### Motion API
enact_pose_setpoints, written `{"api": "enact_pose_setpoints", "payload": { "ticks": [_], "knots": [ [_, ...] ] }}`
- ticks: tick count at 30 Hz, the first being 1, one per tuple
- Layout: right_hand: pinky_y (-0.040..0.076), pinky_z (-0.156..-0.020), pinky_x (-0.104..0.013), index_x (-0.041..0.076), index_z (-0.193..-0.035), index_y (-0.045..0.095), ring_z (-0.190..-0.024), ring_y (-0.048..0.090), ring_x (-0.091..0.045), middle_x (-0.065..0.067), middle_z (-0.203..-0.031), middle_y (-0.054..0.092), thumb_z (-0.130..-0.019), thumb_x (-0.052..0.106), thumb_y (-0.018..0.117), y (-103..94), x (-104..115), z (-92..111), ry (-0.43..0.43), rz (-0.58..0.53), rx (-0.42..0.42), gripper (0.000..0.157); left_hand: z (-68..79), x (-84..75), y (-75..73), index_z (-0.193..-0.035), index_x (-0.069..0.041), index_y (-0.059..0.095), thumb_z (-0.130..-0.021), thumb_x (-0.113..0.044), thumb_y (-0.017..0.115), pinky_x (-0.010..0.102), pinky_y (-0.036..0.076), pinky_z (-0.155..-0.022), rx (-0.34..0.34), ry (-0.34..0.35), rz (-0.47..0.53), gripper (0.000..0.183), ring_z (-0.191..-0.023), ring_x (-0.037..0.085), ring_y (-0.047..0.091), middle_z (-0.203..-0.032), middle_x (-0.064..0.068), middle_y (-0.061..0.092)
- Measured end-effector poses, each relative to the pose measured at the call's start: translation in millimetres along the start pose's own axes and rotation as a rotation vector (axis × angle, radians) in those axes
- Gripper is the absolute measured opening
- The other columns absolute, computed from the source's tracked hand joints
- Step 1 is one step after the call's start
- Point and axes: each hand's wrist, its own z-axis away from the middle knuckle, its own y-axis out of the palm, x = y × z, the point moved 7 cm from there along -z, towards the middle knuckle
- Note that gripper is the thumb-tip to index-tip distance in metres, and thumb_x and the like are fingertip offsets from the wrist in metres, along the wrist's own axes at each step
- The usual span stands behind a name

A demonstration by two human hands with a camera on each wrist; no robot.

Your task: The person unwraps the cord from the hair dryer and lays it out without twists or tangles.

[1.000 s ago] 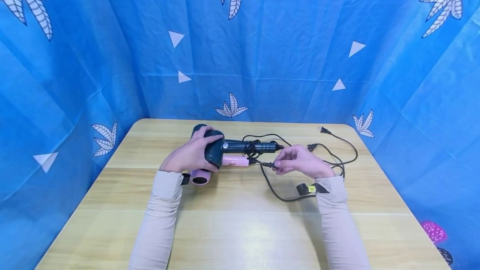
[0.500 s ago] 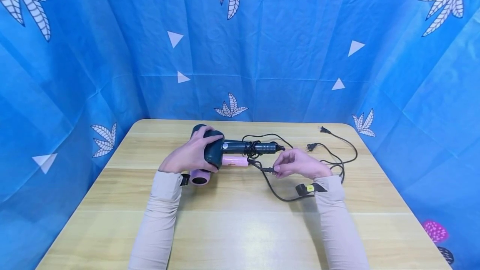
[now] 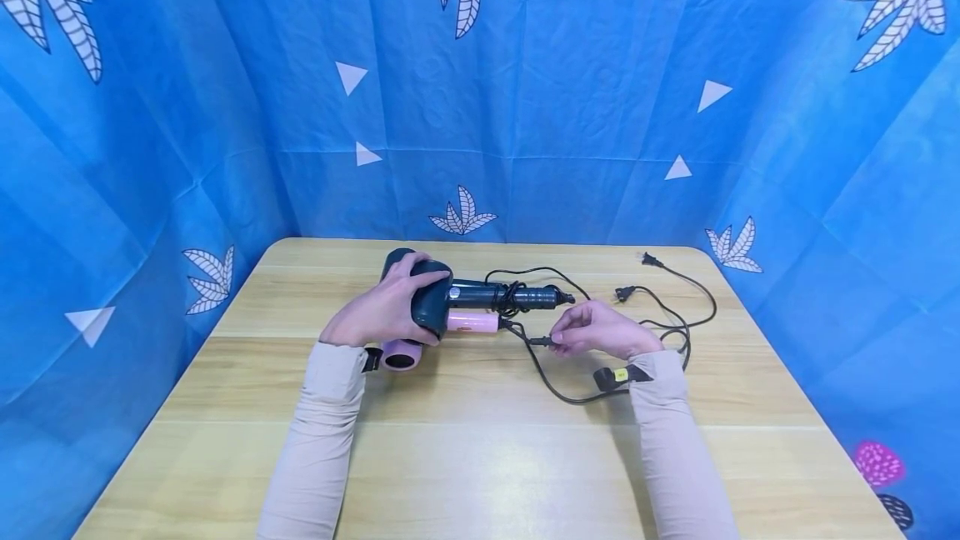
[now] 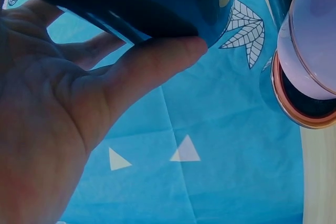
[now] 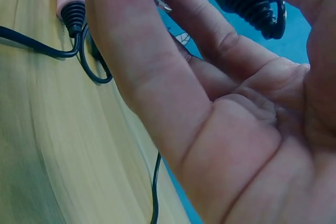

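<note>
My left hand (image 3: 378, 307) grips the rounded head of a dark green hair dryer (image 3: 431, 302), its thumb along the near side. A black cord (image 3: 510, 297) is wound round that dryer's handle, which points right. Partly beneath lies a pink hair dryer (image 3: 472, 322), its round dark-mouthed end (image 3: 401, 355) facing me. Right of the handles, my right hand (image 3: 596, 329) pinches a small black plug (image 3: 542, 341) between thumb and fingertips. Metal prongs (image 5: 163, 3) show between the fingers in the right wrist view. The left palm hides part of both dryers.
Two black plugs (image 3: 651, 259) (image 3: 624, 294) lie at the back right of the wooden table (image 3: 480, 457), their cords curving under my right wrist. Another dark green edge (image 3: 468, 282) shows behind the gripped dryer's handle. Blue patterned cloth (image 3: 600, 107) surrounds the table's back and sides.
My right hand has drawn the plug slightly down, away from the pink dryer's cord end. The left hand keeps its grip, and the dark green dryer has shifted slightly right.
</note>
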Motion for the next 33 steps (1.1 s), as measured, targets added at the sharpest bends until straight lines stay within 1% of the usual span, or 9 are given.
{"api": "enact_pose_setpoints", "payload": {
  "ticks": [4,8,13,18,20,23,27,30,33],
  "knots": [
    [0.059,-0.096,-0.052,-0.008,-0.116,0.066,-0.103,0.074,-0.041,-0.024,-0.111,0.075,-0.093,0.009,0.074,-3.8,-4.2,-0.7,0.006,-0.005,-0.011,0.030,-0.3,-1.5,0.1,-0.152,-0.029,0.052,-0.067,-0.042,0.097,0.058,0.054,-0.102,0.001,0.003,0.001,0.097,-0.145,0.036,0.035,-0.163,0.009,0.028],
    [0.060,-0.096,-0.048,-0.008,-0.117,0.066,-0.103,0.074,-0.039,-0.024,-0.112,0.075,-0.093,0.010,0.074,-8.3,-7.9,-1.1,0.024,0.000,-0.042,0.031,-0.3,-3.0,0.9,-0.152,-0.029,0.051,-0.068,-0.042,0.097,0.058,0.055,-0.102,0.009,-0.001,0.011,0.097,-0.145,0.035,0.035,-0.163,0.008,0.026],
    [0.061,-0.095,-0.042,-0.010,-0.122,0.063,-0.106,0.074,-0.038,-0.031,-0.120,0.070,-0.093,0.008,0.073,-14.9,-12.4,-1.3,0.047,-0.012,-0.092,0.035,-0.8,-4.9,1.3,-0.152,-0.029,0.051,-0.069,-0.042,0.097,0.058,0.055,-0.102,0.015,-0.006,0.019,0.096,-0.145,0.035,0.035,-0.164,0.006,0.025],
    [0.058,-0.099,-0.045,-0.017,-0.130,0.056,-0.108,0.073,-0.040,-0.034,-0.125,0.066,-0.094,0.003,0.070,-20.6,-14.8,-0.7,0.046,-0.069,-0.140,0.043,-0.9,-7.3,1.2,-0.152,-0.030,0.051,-0.069,-0.041,0.097,0.058,0.054,-0.103,0.023,-0.010,0.028,0.096,-0.145,0.035,0.035,-0.164,0.005,0.025],
    [0.057,-0.101,-0.046,-0.019,-0.133,0.052,-0.109,0.073,-0.039,-0.031,-0.124,0.068,-0.094,0.000,0.068,-22.4,-15.3,-0.6,0.036,-0.083,-0.152,0.046,-0.7,-8.3,1.4,-0.152,-0.030,0.051,-0.069,-0.041,0.097,0.058,0.054,-0.103,0.030,-0.016,0.030,0.096,-0.145,0.035,0.035,-0.164,0.004,0.024],
    [0.057,-0.101,-0.045,-0.019,-0.134,0.051,-0.109,0.073,-0.036,-0.023,-0.118,0.073,-0.094,-0.005,0.065,-25.9,-16.3,-0.9,0.029,-0.112,-0.192,0.044,-0.6,-10.0,1.8,-0.153,-0.031,0.051,-0.069,-0.041,0.096,0.059,0.054,-0.103,0.038,-0.022,0.030,0.095,-0.145,0.034,0.034,-0.165,0.004,0.024],
    [0.060,-0.096,-0.036,-0.017,-0.130,0.055,-0.099,0.076,-0.023,-0.011,-0.106,0.077,-0.093,-0.007,0.064,-30.7,-17.5,-1.7,0.036,-0.148,-0.259,0.039,-1.0,-12.1,2.2,-0.153,-0.031,0.051,-0.070,-0.042,0.096,0.058,0.055,-0.102,0.040,-0.020,0.019,0.095,-0.144,0.034,0.035,-0.164,0.004,0.024],
    [0.061,-0.092,-0.030,-0.017,-0.131,0.054,-0.091,0.076,-0.014,-0.007,-0.100,0.077,-0.092,-0.008,0.065,-33.8,-17.5,-1.5,0.048,-0.174,-0.310,0.042,-1.5,-14.4,2.2,-0.152,-0.030,0.051,-0.070,-0.042,0.096,0.057,0.055,-0.102,0.040,-0.007,0.012,0.095,-0.143,0.033,0.036,-0.163,0.004,0.025],
    [0.061,-0.090,-0.027,-0.017,-0.135,0.050,-0.088,0.076,-0.013,-0.008,-0.100,0.076,-0.092,-0.009,0.063,-36.3,-17.8,-1.0,0.063,-0.219,-0.361,0.045,-1.9,-16.9,2.4,-0.152,-0.028,0.052,-0.069,-0.042,0.096,0.056,0.055,-0.103,0.038,0.012,0.006,0.095,-0.142,0.032,0.038,-0.162,0.005,0.027]
  ]
}}
